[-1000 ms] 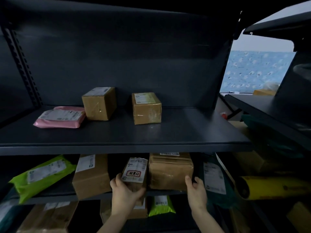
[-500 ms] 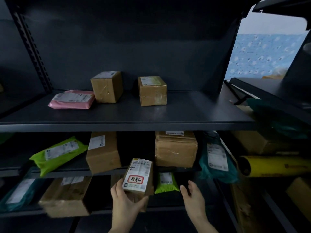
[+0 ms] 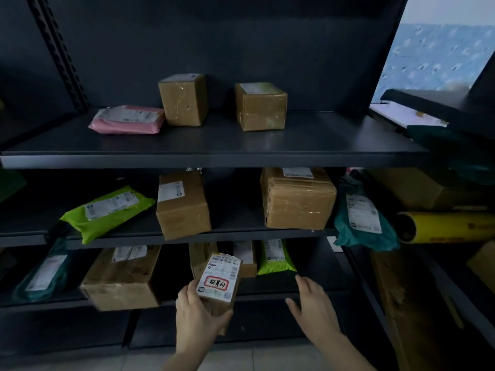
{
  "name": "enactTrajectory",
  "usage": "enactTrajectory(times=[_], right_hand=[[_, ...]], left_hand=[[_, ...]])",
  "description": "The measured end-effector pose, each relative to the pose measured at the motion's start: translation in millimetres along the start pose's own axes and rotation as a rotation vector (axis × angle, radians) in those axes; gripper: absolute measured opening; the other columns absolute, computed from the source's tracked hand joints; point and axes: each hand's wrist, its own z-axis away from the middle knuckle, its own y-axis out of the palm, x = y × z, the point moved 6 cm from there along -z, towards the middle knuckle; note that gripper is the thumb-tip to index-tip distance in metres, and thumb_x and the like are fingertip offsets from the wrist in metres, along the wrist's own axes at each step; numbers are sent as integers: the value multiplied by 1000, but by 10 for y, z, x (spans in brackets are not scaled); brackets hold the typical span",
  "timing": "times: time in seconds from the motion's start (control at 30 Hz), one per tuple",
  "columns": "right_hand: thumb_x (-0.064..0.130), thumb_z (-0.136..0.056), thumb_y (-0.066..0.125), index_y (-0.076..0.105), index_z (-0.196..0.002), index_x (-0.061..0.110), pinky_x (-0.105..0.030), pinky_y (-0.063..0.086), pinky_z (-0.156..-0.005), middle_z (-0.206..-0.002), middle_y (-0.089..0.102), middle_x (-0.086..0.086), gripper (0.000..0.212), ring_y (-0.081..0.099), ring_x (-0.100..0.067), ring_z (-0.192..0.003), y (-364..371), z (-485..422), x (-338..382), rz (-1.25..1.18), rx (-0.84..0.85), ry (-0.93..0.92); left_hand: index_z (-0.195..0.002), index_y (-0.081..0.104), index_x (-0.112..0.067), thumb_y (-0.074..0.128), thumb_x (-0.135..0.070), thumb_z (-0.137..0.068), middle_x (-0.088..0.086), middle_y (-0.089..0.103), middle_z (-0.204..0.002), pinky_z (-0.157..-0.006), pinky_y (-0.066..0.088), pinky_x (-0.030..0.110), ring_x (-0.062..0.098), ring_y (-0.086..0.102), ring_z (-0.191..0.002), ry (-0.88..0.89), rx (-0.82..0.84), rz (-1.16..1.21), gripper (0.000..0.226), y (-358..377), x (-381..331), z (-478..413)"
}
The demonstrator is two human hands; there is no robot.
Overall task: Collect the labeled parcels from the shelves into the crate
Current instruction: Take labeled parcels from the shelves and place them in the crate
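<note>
My left hand [image 3: 197, 315] grips a small brown parcel [image 3: 219, 281] with a white label and a red-framed sticker, held clear of the shelves in front of the lowest shelf. My right hand [image 3: 312, 303] hovers beside it, fingers spread, holding nothing. On the top shelf [image 3: 214, 156] lie a pink mailer [image 3: 127, 119] and two cardboard boxes [image 3: 184, 100] [image 3: 261, 107]. The middle shelf carries a green mailer [image 3: 107, 212], a labeled box [image 3: 182, 204], a taped box [image 3: 297, 199] and a teal bag [image 3: 361, 218]. No crate is in view.
The lowest shelf holds a large box [image 3: 122, 277], a teal bag [image 3: 44, 274], a small green mailer [image 3: 274, 257] and another box behind the held parcel. A yellow roll [image 3: 447, 227] and cartons sit in the rack to the right. Pale floor tiles [image 3: 241, 360] show below.
My left hand has drawn the small parcel off the middle shelf, down and toward me. My right hand followed, staying empty. My view has dropped, showing the lowest shelf and floor.
</note>
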Motion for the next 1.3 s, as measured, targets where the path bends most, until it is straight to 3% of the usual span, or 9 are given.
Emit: enactTrajectory(times=[0.37,0.5,0.63,0.73,0.83,0.93,1.07,1.17,1.3], right_hand=[[43,-95,40,20,-146,16,-26,28,-111,-149,30,-2,61,29,-17,-136,806,-404,-265,62,22,-20],[41,-96,40,18,-146,16,-25,28,-110,-149,28,-1,60,28,-17,-136,1285,-746,-498,30,3,9],[40,-96,41,20,-146,16,-27,30,-109,-149,29,-4,60,31,-19,-134,1803,-1119,-771,38,-26,36],[41,-95,42,21,-146,16,-29,32,-107,-147,31,-5,60,34,-20,-131,2074,-1484,-947,57,-74,31],[40,-93,45,20,-146,20,-31,35,-105,-145,31,-6,61,35,-22,-129,2220,-1884,-1073,53,-145,14],[38,-92,47,12,-148,26,-33,32,-108,-151,18,-9,66,27,-27,-135,2407,-2240,-1118,97,-164,-40],[28,-89,53,10,-147,34,-35,30,-111,-154,6,-10,72,23,-30,-137,2658,-2575,-1209,102,-180,-58],[5,-88,49,26,-144,35,-34,45,-96,-147,29,-8,67,46,-29,-120,2712,-2676,-1186,67,-275,-88],[-17,-53,68,72,-103,20,-33,54,-50,-86,69,-7,62,66,-28,-63,2788,-2678,-1246,118,-362,-93]], left_hand=[[-142,24,-4,89,-28,-51,13,26,-140,-111,27,41,28,23,-132,-100,-4,85,114,545,597,-260],[-138,32,-1,70,-55,-18,17,33,-135,-108,29,45,32,28,-128,-69,-61,169,136,937,795,-337],[-138,34,-3,91,-31,-31,16,32,-136,-109,29,46,30,27,-131,-65,-52,199,125,1391,1052,-460],[-136,35,-2,78,-52,-20,16,34,-133,-108,32,47,31,31,-128,42,-121,202,133,1573,1201,-626],[-137,34,-1,92,-35,-31,16,35,-133,-107,33,45,31,33,-128,103,-168,177,126,1724,1314,-778],[-134,39,1,71,-59,-17,17,41,-128,-104,36,47,33,39,-123,190,-242,178,135,1836,1423,-885],[-129,46,4,59,-58,-11,19,46,-124,-101,37,46,37,45,-118,182,-330,235,134,1939,1521,-937],[-126,49,5,58,-57,-11,21,49,-121,-100,38,45,38,46,-116,190,-368,240,130,1996,1568,-982],[-132,43,2,60,-58,-10,18,42,-128,-106,34,43,33,40,-124,147,-303,233,136,2110,1660,-1110]])
